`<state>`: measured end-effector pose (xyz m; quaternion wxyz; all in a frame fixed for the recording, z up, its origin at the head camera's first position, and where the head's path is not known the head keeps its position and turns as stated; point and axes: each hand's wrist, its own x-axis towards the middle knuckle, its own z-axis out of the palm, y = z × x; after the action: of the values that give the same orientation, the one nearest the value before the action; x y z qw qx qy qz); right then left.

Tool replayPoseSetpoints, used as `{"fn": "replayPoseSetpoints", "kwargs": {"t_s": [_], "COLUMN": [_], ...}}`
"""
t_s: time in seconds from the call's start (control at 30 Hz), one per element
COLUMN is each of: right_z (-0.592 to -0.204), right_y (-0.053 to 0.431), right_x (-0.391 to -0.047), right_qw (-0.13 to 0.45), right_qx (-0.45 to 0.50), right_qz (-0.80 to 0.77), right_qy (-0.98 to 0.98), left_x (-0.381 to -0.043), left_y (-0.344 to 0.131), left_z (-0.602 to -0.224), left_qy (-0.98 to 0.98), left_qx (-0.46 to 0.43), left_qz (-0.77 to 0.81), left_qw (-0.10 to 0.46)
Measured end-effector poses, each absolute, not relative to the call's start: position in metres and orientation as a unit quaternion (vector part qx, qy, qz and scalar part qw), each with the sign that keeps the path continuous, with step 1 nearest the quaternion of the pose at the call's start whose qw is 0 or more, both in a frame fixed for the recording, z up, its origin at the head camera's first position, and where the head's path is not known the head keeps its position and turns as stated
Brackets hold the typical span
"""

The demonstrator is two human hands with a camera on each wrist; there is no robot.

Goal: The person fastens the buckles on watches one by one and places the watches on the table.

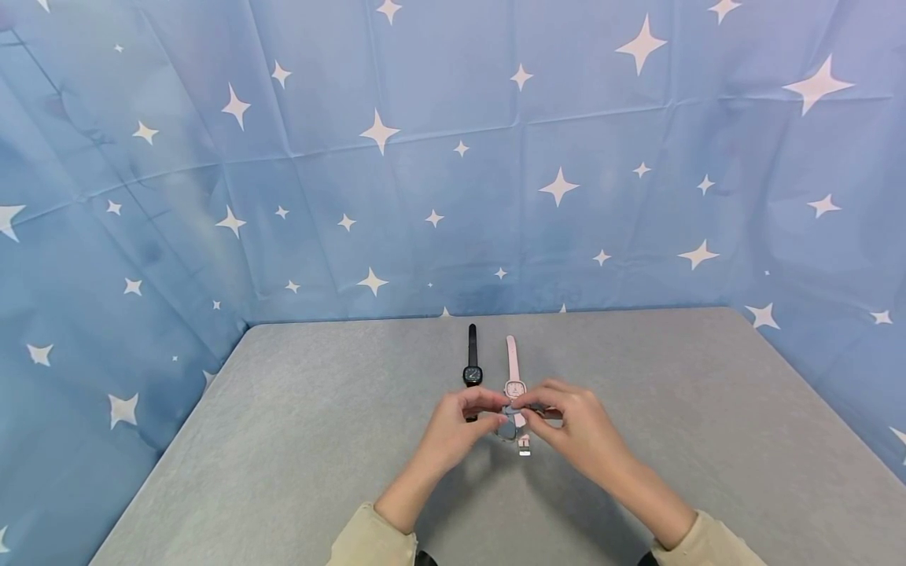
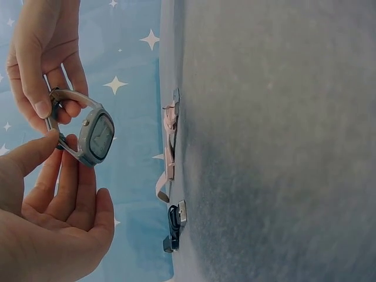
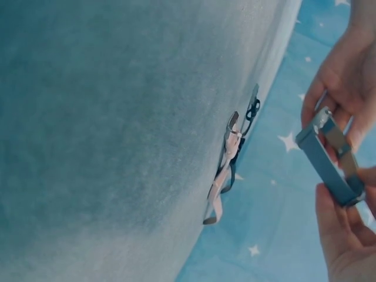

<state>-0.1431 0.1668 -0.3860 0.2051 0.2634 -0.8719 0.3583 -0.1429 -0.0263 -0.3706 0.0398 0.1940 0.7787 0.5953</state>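
Observation:
A grey-blue wristwatch (image 2: 101, 138) is held up over the table between both hands, its strap bent round into a loop. My left hand (image 1: 453, 428) pinches the strap between thumb and fingers, at the lower side of the loop in the left wrist view. Across from it, my right hand (image 1: 576, 424) grips the other part of the strap. The watch's square face is turned sideways in the left wrist view. In the right wrist view the flat outer band (image 3: 329, 167) shows, while fingers hide part of the strap.
A black wristwatch (image 1: 473, 374) lies stretched out on the grey table (image 1: 318, 440), left of a pink wristwatch (image 1: 513, 362). The hands overlap the near parts of both in the head view. A blue curtain with white stars (image 1: 453, 181) stands behind the table.

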Motion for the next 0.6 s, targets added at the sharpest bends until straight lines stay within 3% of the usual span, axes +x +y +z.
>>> {"fn": "replayPoseSetpoints", "kwargs": {"t_s": [0.27, 0.6], "right_z": [-0.386, -0.384], "right_y": [0.166, 0.165], "right_x": [-0.143, -0.142], "right_qw": [0.201, 0.17], "right_qx": [0.264, 0.245], "right_qz": [0.366, 0.38], "right_qy": [-0.87, -0.876], "left_x": [-0.144, -0.16], "left_y": [-0.025, -0.024], "left_z": [-0.373, -0.404], "left_qy": [0.776, 0.774], "left_qx": [0.194, 0.2], "left_qz": [0.598, 0.6], "left_qw": [0.043, 0.029]}}
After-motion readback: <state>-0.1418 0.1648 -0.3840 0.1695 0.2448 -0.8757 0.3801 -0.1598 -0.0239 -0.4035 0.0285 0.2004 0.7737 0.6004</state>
